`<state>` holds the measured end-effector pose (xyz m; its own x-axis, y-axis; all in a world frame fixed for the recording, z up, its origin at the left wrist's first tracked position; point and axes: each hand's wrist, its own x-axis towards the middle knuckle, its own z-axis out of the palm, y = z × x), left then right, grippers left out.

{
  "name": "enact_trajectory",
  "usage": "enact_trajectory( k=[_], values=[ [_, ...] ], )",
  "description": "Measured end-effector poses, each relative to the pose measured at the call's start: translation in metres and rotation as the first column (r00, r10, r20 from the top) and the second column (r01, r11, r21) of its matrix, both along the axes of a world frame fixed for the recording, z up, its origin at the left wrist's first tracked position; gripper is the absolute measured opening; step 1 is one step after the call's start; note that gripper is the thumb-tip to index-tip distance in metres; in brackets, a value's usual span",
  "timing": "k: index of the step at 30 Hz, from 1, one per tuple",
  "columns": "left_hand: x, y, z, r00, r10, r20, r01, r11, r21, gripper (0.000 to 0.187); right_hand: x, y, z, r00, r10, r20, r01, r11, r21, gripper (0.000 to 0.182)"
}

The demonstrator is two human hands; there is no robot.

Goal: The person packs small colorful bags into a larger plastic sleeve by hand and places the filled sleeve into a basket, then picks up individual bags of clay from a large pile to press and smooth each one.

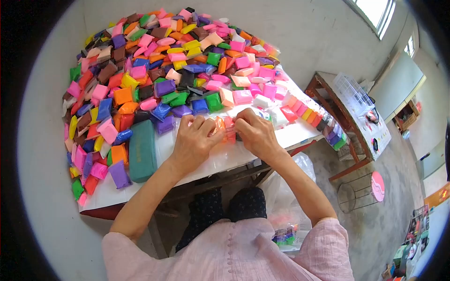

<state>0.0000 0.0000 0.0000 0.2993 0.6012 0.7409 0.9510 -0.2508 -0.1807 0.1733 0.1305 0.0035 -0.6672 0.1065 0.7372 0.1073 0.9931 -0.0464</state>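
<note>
At the table's front edge a clear plastic bag (228,146) lies between my hands, with orange and red packets (230,131) showing in it. My left hand (196,139) has its fingers curled and pinched on the left part of the bag. On the other side, my right hand (257,133) pinches the bag close to the red packet. The fingertips hide part of the film. A dark green oblong case (142,151) lies left of my left hand. Just beyond both hands are loose coloured packets, including a green one (214,101) and a pink one (242,97).
A big heap of soft coloured packets (123,96) covers most of the white table (197,174). Filled strips of packets (313,117) lie at its right end. Below hangs a clear bag (293,199). A pink-topped stool (378,186) and a wooden desk (344,100) stand right.
</note>
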Motion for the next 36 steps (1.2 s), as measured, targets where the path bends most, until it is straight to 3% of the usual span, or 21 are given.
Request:
enact_trajectory(
  k=[11,17,20,26,32,35,36],
  values=[
    [-0.001,-0.010,-0.001,0.989,-0.002,-0.150,0.004,1.000,0.016,0.022,0.008,0.008,0.004,0.994,0.097,0.049,-0.106,0.957,0.271,0.016],
    [0.002,-0.019,-0.008,0.933,0.114,-0.341,-0.101,0.993,0.057,0.028,0.020,0.003,0.008,0.993,0.105,0.055,-0.118,0.914,0.389,0.024],
    [-0.001,-0.022,-0.013,0.944,0.066,-0.325,-0.076,0.997,-0.020,0.035,0.027,-0.001,0.000,0.997,-0.029,0.070,-0.009,0.873,0.488,0.023],
    [0.001,-0.023,-0.011,0.949,0.041,-0.313,-0.048,0.999,-0.015,0.043,0.028,-0.004,-0.016,0.994,-0.103,0.023,0.072,0.823,0.563,0.023],
    [0.000,-0.019,-0.004,0.949,0.052,-0.312,-0.087,0.991,-0.101,0.038,0.025,-0.001,-0.018,0.993,-0.121,0.011,0.094,0.818,0.567,0.026],
    [0.003,-0.030,0.008,0.986,0.016,-0.163,-0.058,0.966,-0.253,0.037,0.025,-0.002,-0.018,0.994,-0.113,0.004,0.094,0.846,0.525,0.026],
    [0.005,-0.033,0.014,0.997,0.070,-0.023,-0.074,0.951,-0.300,0.039,0.024,-0.002,-0.018,0.993,-0.121,-0.005,0.106,0.844,0.526,0.026]
  ],
)
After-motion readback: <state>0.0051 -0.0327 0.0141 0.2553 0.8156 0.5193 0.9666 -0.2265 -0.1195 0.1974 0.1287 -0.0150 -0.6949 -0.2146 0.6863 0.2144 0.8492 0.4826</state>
